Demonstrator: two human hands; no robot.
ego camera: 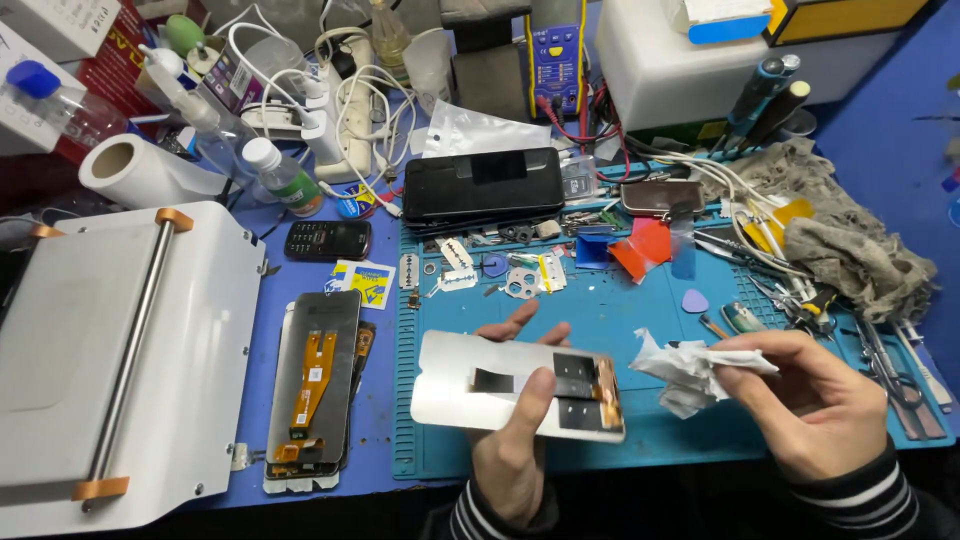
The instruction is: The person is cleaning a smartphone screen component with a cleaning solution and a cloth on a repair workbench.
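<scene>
Resting across the bench from 7 to 9 o'clock, the white machine (120,350) with one steel bar is the largest item. One blue mat (600,310) fills the centre and right.

The panel (515,385), a silver phone screen back with dark patches and a gold connector edge at its right end, is held above the mat at 6 o'clock. The left hand (510,440) is clamped on it: thumb on the face, fingers behind the upper edge. The right hand (810,400), at 4 o'clock, is pinched together on one crumpled white wipe (690,370), just beside the panel's right end.

Handling judgement: the panel looks thin, light and stiff, likely brittle under bending, and smooth enough to slip. Grip it by the long edges, clear of the connector end. The wipe is soft and weightless.

Count:
- Bare panels: two, one in hand, one screen (312,390) with an orange flex lying at 8 o'clock.
- Black phone (482,183) at 12 o'clock: one.
- Small keypad phone (328,239): one.
- Paper roll (140,170) at 10 o'clock: one.
- Grey rag (850,240) at 2 o'clock: one.
</scene>
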